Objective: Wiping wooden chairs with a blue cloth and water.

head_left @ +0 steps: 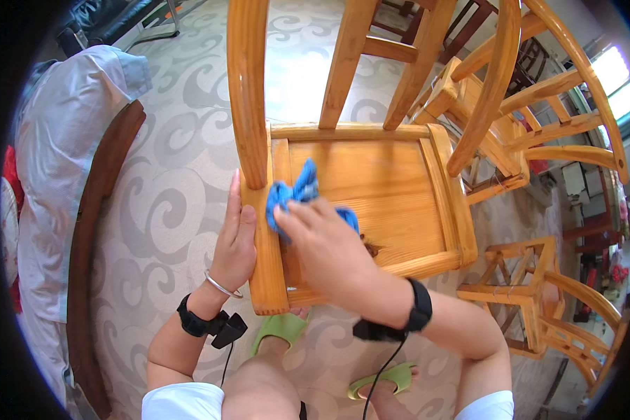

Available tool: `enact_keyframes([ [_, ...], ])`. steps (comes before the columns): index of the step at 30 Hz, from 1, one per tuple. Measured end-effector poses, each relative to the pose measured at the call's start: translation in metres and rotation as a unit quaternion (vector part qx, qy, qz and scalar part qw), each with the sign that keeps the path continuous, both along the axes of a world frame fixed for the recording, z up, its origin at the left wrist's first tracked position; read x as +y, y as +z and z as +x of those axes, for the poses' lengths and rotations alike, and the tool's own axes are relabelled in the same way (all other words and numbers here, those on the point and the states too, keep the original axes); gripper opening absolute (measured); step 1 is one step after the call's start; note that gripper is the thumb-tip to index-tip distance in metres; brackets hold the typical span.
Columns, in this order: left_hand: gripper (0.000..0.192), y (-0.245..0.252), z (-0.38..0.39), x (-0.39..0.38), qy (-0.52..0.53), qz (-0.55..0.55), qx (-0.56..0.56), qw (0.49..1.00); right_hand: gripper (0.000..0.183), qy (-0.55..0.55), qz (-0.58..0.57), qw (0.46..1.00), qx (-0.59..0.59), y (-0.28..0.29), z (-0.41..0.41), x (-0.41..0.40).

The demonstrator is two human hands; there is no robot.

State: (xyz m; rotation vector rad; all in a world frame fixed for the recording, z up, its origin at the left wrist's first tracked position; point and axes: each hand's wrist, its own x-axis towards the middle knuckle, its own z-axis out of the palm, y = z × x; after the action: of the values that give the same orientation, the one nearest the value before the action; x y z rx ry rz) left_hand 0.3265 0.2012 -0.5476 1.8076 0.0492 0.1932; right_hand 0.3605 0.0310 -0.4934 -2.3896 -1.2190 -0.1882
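A varnished wooden chair (394, 178) stands before me, its seat facing up and its back posts at the far side. My right hand (331, 247) presses a bunched blue cloth (307, 184) against the left part of the seat, near the foot of the left back post (248, 105). Flat along the outer left edge of the seat frame lies my left hand (237, 239), fingers straight and pointing away from me. A dark knot or mark (371, 245) shows in the seat wood beside my right wrist. Part of the cloth is hidden under my right hand.
More wooden chairs, one at the upper right (499, 131) and one tipped over at the lower right (525, 294), are close by. On the left runs a dark wooden bed edge (92, 220) with pale bedding (58, 157). Cables hang from both wrist straps. Patterned flooring (157, 210) lies beneath.
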Motion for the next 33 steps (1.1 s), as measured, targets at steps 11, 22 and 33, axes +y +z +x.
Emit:
enact_keyframes([
  [11,0.054,-0.007,0.003,-0.001,0.009,-0.071,0.000,0.997,0.049,-0.205,0.003,0.979,0.011,-0.019,-0.004,-0.101],
  [22,0.054,-0.006,0.000,-0.004,0.017,-0.114,0.002,0.993,0.039,-0.328,-0.092,0.938,-0.059,-0.016,-0.022,-0.060],
  [33,0.067,0.009,0.001,-0.008,0.002,-0.120,0.020,0.993,0.045,-0.247,0.079,0.966,0.009,-0.018,-0.095,-0.026],
])
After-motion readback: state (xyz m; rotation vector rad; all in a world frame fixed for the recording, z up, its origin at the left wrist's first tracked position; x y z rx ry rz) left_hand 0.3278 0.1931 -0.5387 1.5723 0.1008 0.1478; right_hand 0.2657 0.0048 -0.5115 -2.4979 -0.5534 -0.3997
